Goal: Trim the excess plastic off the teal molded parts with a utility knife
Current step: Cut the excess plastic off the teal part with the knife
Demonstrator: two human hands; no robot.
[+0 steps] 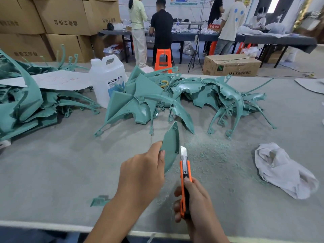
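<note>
The grey worktop carries a broad heap of teal molded parts waiting beyond the hands, and the piece being trimmed, a curved pointed teal panel, is held up above the surface in front of that heap. The left hand grips its lower end, thumb along the near edge; the right hand is wrapped round the handle of the orange utility knife. The extended blade sits at the panel's right edge, though actual contact cannot be told. To do this well, I would judge that the blade should run away from the body in shallow passes, shaving flash rather than biting the panel. Left fingers should stay below and behind the cutting line, and the panel should be turned, not the wrist. Fine teal shavings lie scattered just right of the blade.
</note>
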